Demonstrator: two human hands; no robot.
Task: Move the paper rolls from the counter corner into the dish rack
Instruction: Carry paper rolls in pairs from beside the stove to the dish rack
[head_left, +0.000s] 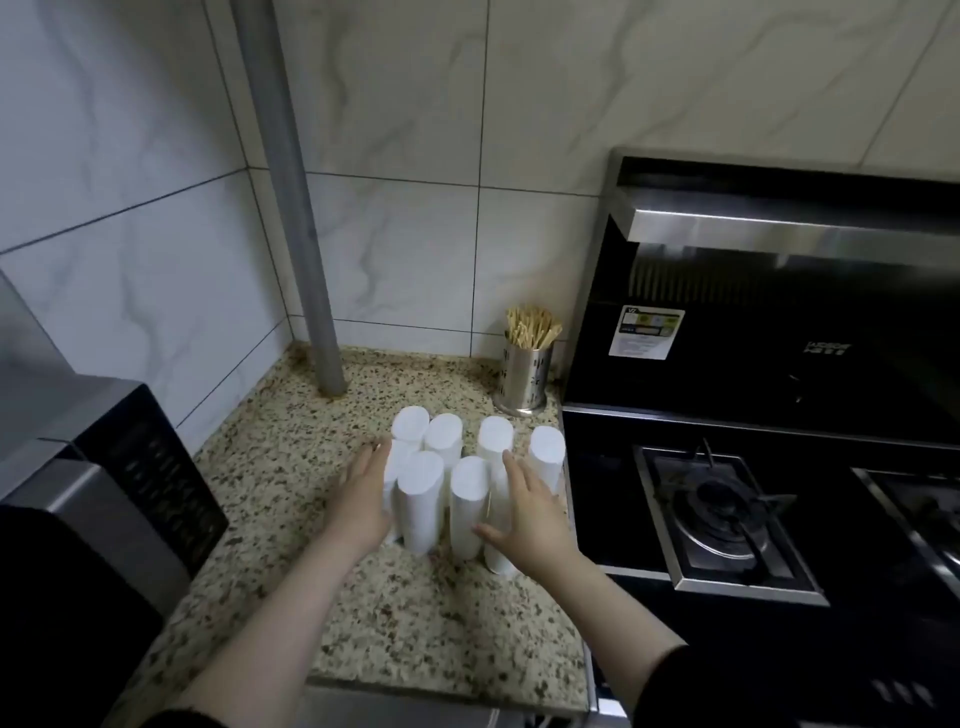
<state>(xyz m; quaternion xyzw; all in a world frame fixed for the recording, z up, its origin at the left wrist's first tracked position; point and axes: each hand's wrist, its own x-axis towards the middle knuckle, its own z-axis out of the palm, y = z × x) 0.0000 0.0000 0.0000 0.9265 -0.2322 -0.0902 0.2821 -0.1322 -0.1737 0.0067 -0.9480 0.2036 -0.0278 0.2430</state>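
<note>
The left hand (363, 496) and the right hand (532, 519), both spread wide and flat, press the two sides of a cluster of white paper rolls (452, 467). The smooth cylinders stand upright on the speckled granite desk (415, 623), near its corner.

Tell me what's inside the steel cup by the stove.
The steel cup holds a bundle of pale wooden sticks, only their tops showing above the rim. Its wall hides their lower parts and the bottom.

Bare forearms, dark sleeve (691, 680) cuffs
</note>
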